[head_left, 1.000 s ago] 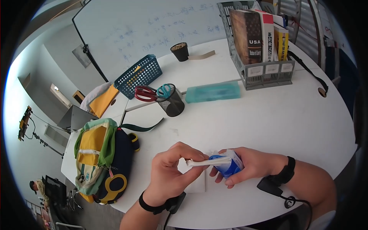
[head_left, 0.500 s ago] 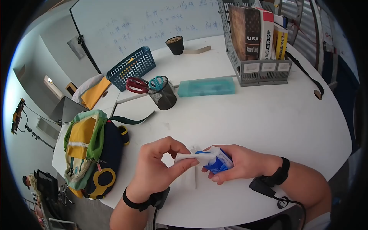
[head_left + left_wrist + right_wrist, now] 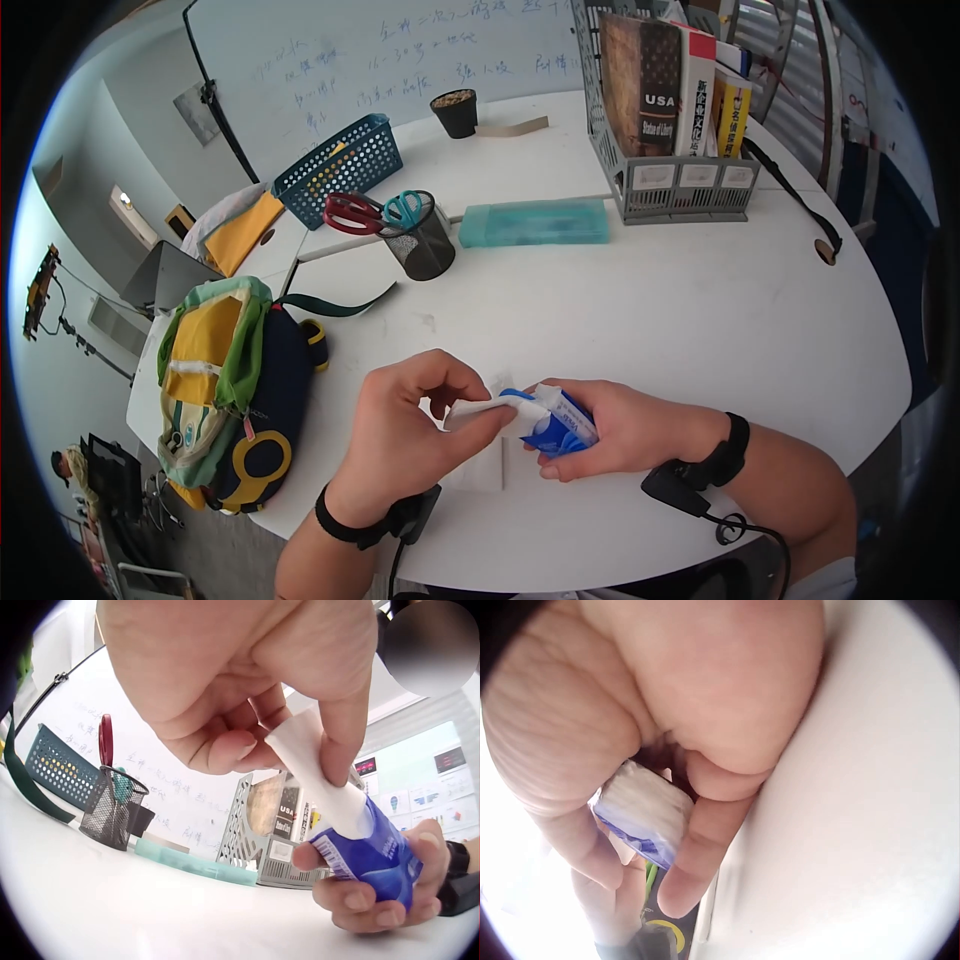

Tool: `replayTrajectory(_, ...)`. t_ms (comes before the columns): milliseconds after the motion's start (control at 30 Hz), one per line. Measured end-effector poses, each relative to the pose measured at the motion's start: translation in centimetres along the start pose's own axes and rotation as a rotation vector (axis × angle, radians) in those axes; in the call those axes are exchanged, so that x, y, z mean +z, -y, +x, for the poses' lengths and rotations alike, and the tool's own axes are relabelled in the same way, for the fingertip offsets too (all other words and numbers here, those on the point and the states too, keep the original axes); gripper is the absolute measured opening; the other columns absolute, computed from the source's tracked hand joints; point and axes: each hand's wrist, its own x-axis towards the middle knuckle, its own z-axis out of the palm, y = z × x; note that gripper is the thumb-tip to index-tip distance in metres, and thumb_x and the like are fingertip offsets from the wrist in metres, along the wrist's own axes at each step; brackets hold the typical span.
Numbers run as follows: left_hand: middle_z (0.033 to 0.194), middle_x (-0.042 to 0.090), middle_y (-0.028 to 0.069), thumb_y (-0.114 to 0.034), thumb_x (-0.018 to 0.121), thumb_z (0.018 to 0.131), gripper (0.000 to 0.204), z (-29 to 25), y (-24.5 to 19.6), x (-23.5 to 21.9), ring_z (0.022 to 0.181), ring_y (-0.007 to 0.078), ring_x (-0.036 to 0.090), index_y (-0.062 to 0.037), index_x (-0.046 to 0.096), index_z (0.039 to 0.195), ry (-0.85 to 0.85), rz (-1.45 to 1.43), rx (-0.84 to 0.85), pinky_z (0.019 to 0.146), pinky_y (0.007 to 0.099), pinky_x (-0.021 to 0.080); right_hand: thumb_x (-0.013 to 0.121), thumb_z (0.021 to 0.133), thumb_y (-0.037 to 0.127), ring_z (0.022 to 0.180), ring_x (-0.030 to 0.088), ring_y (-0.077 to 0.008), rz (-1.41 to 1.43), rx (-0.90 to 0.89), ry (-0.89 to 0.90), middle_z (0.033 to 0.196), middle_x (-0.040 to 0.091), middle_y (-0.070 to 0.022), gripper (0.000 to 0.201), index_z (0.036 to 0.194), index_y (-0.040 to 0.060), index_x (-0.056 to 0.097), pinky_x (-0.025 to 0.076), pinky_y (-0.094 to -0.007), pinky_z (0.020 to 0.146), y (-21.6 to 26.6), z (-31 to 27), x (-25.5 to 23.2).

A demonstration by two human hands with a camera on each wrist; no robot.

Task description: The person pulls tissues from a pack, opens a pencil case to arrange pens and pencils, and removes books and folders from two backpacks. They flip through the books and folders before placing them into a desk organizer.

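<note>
In the head view a small blue-and-white tissue pack (image 3: 565,420) sits in my right hand (image 3: 645,425), its fingers and thumb curled round it above the table. A folded white tissue (image 3: 468,411) sticks out of the pack's left end. My left hand (image 3: 405,440) pinches the tissue between thumb and fingers. From the left wrist view the tissue (image 3: 319,769) slants down into the mouth of the blue pack (image 3: 375,855). One whitish end of the pack (image 3: 645,802) shows between my right fingers in the right wrist view; the palm hides the rest.
A multicoloured backpack (image 3: 230,390) lies at the left. Behind my hands stand a mesh pen cup (image 3: 424,250) with scissors, a teal case (image 3: 535,222), a blue basket (image 3: 345,175), a plant pot (image 3: 458,118) and a grey book rack (image 3: 690,190). A white flat piece (image 3: 480,472) lies under my hands.
The tissue, earlier seen edge-on across the pack, now tilts with its flat face showing. Both hands keep their holds. The head view has shifted, so the scene sits farther left and slightly higher.
</note>
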Motion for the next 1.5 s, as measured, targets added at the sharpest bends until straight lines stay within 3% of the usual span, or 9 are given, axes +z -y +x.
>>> replayTrajectory(167, 0.082, 0.073, 0.0005, -0.006, 0.096, 0.080, 0.026, -0.2, -0.5, 1.3, 0.079, 0.0063, 0.069, -0.0053, 0.070, 0.082, 0.029, -0.081, -0.014, 0.073, 0.0235, 0.056, 0.089, 0.090, 0.022, 0.105, 0.066, -0.0137, -0.083, -0.043, -0.033, 0.115, 0.069, -0.0046, 0.078, 0.154, 0.0044, 0.047, 0.055, -0.0306, 0.096, 0.5, -0.2, 0.3)
replayTrajectory(200, 0.082, 0.074, 0.0011, -0.006, 0.096, 0.081, 0.026, -0.2, -0.6, 1.4, 0.082, 0.0071, 0.071, -0.0053, 0.069, 0.082, 0.042, -0.067, -0.057, 0.077, 0.0250, 0.059, 0.087, 0.089, 0.029, 0.105, 0.066, -0.0189, -0.110, -0.044, -0.032, 0.117, 0.067, -0.0085, 0.082, 0.156, 0.0041, 0.045, 0.055, -0.0332, 0.097, 0.5, -0.2, 0.4)
replayTrajectory(233, 0.082, 0.074, 0.0011, -0.006, 0.096, 0.081, 0.026, -0.2, -0.5, 1.3, 0.082, 0.0071, 0.071, -0.0053, 0.069, 0.082, 0.042, -0.066, -0.058, 0.077, 0.0250, 0.059, 0.086, 0.089, 0.035, 0.106, 0.065, -0.0240, -0.136, -0.046, -0.032, 0.119, 0.066, -0.0124, 0.087, 0.157, 0.0038, 0.043, 0.054, -0.0358, 0.097, 0.5, -0.2, 0.4)
replayTrajectory(433, 0.083, 0.075, 0.0009, -0.008, 0.099, 0.077, 0.026, -0.4, -0.5, 1.3, 0.083, 0.0080, 0.071, -0.0051, 0.075, 0.086, 0.080, -0.071, -0.044, 0.073, 0.0248, 0.056, 0.086, 0.089, 0.035, 0.109, 0.066, -0.0250, -0.170, -0.047, -0.030, 0.119, 0.066, -0.0129, 0.085, 0.156, 0.0036, 0.045, 0.054, -0.0366, 0.098, 0.8, -0.3, 0.5)
replayTrajectory(500, 0.088, 0.076, 0.0003, -0.008, 0.100, 0.075, 0.030, -0.2, -0.7, 1.1, 0.088, 0.0094, 0.071, -0.0049, 0.077, 0.093, 0.108, 0.097, 0.199, 0.072, 0.0267, 0.053, 0.085, 0.090, 0.034, 0.106, 0.067, -0.0234, -0.148, -0.081, -0.033, 0.118, 0.067, -0.0120, 0.081, 0.155, 0.0035, 0.047, 0.055, -0.0362, 0.097, 0.2, -0.1, 0.5)
replayTrajectory(733, 0.097, 0.076, 0.0021, -0.003, 0.098, 0.077, 0.030, -0.2, 1.2, -0.9, 0.080, 0.0088, 0.064, -0.0036, 0.076, 0.097, 0.121, -0.159, 0.083, 0.071, 0.0258, 0.049, 0.084, 0.096, 0.029, 0.088, 0.070, -0.0142, 0.122, 0.008, -0.007, 0.107, 0.069, -0.0055, 0.064, 0.147, 0.0038, 0.055, 0.057, -0.0312, 0.086, 0.6, -0.4, 0.2)
replayTrajectory(900, 0.084, 0.074, 0.0025, -0.001, 0.096, 0.077, 0.023, -0.1, 0.2, 0.6, 0.072, 0.0110, 0.062, -0.0063, 0.076, 0.089, 0.122, -0.026, 0.224, 0.064, 0.0264, 0.049, 0.085, 0.096, 0.029, 0.088, 0.069, -0.0137, 0.001, -0.038, 0.049, 0.103, 0.070, -0.0041, 0.060, 0.143, 0.0037, 0.058, 0.057, -0.0309, 0.086, -0.1, -0.1, -0.1)
replayTrajectory(1300, 0.089, 0.078, 0.0053, 0.001, 0.093, 0.079, 0.016, -0.1, -0.1, 0.9, 0.076, 0.0137, 0.068, -0.0041, 0.082, 0.090, 0.087, 0.026, 0.355, 0.065, 0.0278, 0.053, 0.084, 0.096, 0.027, 0.087, 0.069, -0.0127, 0.046, -0.010, 0.063, 0.103, 0.070, -0.0037, 0.059, 0.143, 0.0021, 0.058, 0.057, -0.0295, 0.084, 0.0, -0.1, 0.0)
replayTrajectory(1500, 0.091, 0.080, 0.0057, 0.006, 0.089, 0.081, 0.016, -0.4, -0.3, 1.2, 0.078, 0.0151, 0.074, -0.0041, 0.082, 0.092, 0.080, -0.041, 0.208, 0.068, 0.0278, 0.059, 0.084, 0.097, 0.026, 0.087, 0.070, -0.0132, 0.110, -0.034, 0.047, 0.103, 0.070, -0.0035, 0.060, 0.145, 0.0034, 0.056, 0.059, -0.0299, 0.084, 0.2, -0.1, 0.2)
